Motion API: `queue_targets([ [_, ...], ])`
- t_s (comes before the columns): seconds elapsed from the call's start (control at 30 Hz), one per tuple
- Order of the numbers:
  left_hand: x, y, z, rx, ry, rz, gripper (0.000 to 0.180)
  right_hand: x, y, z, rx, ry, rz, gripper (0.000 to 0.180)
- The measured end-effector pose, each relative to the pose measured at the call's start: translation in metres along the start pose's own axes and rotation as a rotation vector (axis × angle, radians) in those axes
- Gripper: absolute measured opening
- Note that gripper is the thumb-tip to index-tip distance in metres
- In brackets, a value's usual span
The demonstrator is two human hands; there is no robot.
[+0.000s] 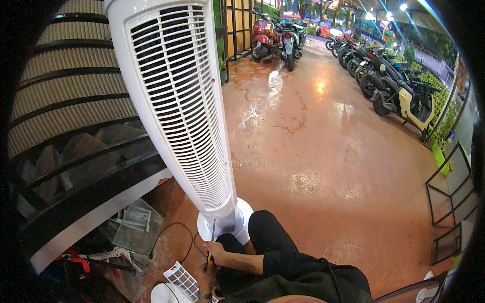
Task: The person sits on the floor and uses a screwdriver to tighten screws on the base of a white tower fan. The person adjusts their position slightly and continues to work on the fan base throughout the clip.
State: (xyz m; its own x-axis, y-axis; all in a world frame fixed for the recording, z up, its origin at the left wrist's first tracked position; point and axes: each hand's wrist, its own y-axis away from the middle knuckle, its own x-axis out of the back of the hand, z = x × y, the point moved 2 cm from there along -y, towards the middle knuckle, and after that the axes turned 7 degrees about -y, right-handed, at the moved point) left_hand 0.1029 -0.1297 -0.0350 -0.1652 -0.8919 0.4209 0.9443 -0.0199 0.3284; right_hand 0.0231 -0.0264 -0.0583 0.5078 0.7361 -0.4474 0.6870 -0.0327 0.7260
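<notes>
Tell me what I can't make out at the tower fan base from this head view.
- Screwdriver tip: too small to tell whether it sits in a screw.
- Left hand: cut off by the lower edge; fingers hidden.
- Tower fan rear: faces away.
- Tools lower left: dark, blurred.

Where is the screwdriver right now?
In the head view, the screwdriver is low and left of centre, held upright in the right hand, its tip at the foot of the white tower fan.

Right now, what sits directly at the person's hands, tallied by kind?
White tower fan: 1
Screwdriver, held in the right hand: 1
Loose white grille panel: 1
White round piece: 1
Total: 4
</notes>
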Motion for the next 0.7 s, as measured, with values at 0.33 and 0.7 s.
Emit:
queue_targets([
  [0.33,0.008,0.027,0.058,-0.281,-0.502,0.355,0.039,-0.005,-0.009,-0.007,-0.17,-0.143,-0.172,0.02],
  [0.7,-0.009,0.029,0.028,-0.245,-0.633,0.435,0.032,-0.001,0.014,-0.011,-0.2,-0.108,-0.234,0.023],
])
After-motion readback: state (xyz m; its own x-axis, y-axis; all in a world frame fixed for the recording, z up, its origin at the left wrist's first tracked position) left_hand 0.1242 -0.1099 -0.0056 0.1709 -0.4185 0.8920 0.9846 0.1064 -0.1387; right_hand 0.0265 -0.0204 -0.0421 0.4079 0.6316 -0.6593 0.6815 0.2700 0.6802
